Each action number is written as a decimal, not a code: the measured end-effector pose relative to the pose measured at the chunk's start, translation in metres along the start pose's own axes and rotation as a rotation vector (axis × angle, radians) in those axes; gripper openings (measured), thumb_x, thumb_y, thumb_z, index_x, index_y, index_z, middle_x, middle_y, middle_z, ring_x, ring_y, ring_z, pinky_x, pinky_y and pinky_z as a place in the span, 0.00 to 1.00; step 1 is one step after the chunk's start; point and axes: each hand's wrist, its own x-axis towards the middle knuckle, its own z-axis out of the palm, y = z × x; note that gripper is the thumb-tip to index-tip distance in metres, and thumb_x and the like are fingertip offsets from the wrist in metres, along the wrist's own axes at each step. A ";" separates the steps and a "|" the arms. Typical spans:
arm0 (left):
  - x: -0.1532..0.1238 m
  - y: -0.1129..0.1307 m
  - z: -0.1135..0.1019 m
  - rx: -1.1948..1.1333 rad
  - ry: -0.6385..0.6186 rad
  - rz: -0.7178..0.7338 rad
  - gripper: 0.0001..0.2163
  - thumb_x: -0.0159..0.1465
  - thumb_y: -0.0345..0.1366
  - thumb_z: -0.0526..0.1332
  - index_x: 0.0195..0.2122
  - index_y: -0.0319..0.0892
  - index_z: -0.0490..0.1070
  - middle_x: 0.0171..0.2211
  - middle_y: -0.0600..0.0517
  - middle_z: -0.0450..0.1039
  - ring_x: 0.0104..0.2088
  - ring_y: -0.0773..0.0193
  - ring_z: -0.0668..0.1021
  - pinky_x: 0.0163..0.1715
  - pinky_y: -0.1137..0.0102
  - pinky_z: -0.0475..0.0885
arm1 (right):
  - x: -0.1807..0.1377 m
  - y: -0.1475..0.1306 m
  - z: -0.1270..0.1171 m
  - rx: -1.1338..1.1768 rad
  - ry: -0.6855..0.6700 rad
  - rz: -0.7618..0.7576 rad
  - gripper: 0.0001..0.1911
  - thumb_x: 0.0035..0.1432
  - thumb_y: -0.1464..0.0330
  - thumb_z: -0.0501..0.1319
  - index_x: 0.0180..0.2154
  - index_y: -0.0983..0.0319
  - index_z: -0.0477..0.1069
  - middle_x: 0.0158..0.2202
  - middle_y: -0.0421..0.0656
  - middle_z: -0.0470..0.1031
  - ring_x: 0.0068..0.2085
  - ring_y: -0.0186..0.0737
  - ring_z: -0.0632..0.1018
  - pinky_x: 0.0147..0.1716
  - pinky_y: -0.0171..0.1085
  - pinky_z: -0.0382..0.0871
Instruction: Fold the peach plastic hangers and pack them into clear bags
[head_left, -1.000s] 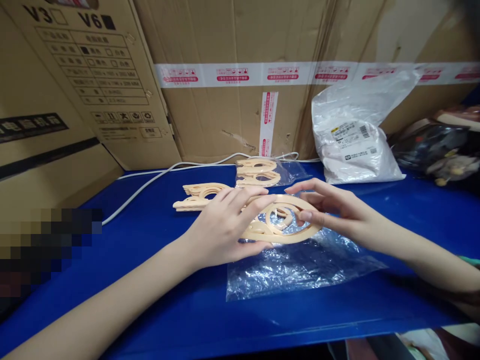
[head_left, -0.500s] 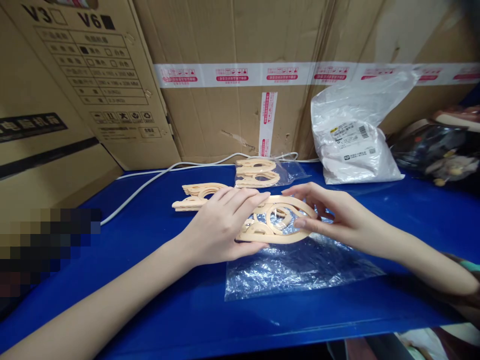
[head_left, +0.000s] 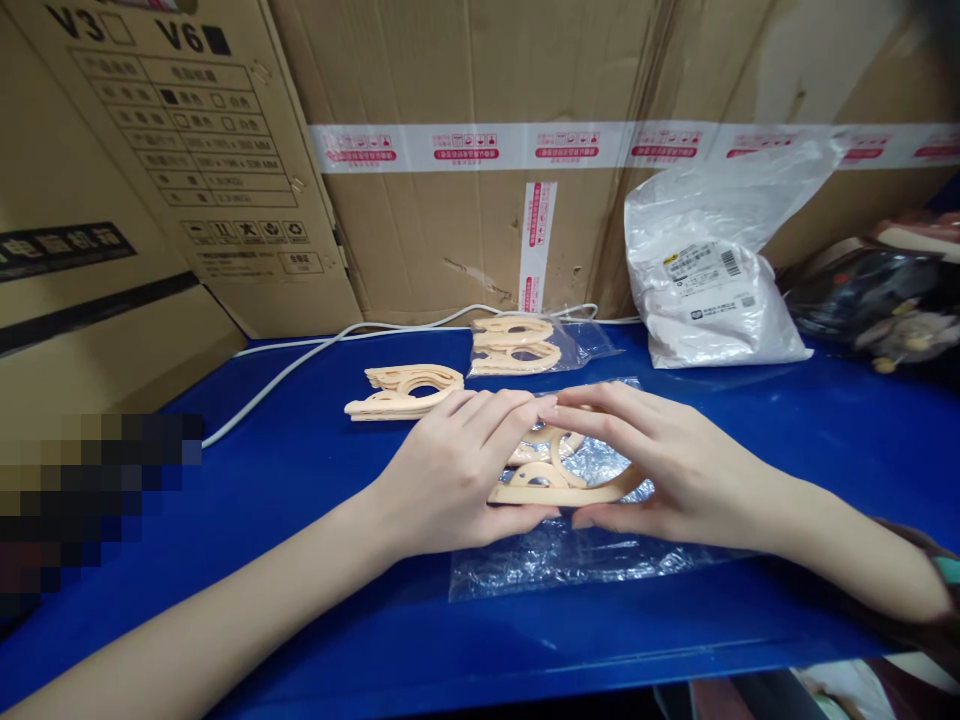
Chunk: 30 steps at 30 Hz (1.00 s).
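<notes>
A beige plastic folding hanger [head_left: 551,480] sits between both hands, just above a clear plastic bag [head_left: 570,555] that lies flat on the blue table [head_left: 300,470]. My left hand [head_left: 457,470] grips its left end, fingers over the top and thumb underneath. My right hand [head_left: 645,470] covers its right side, fingers curled over and thumb below. The fingertips of both hands meet above the piece. Much of the hanger is hidden by the hands.
A bare folded beige hanger [head_left: 401,390] lies behind the left hand. Another one in a clear bag [head_left: 517,345] lies further back. A white cable [head_left: 300,365] runs along the cardboard boxes [head_left: 450,230]. A white labelled bag [head_left: 705,270] stands at the right.
The right hand has moved left and closed over the hanger. The hanger's open oval shape has folded down into a narrower piece between the two hands.
</notes>
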 end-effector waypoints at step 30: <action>-0.013 -0.037 -0.025 -0.512 -0.831 -0.322 0.50 0.52 0.62 0.63 0.70 0.51 0.37 0.71 0.46 0.30 0.69 0.43 0.42 0.63 0.48 0.53 | -0.052 0.078 -0.052 0.139 -0.436 0.706 0.37 0.59 0.56 0.59 0.66 0.61 0.53 0.62 0.56 0.64 0.60 0.55 0.68 0.57 0.43 0.63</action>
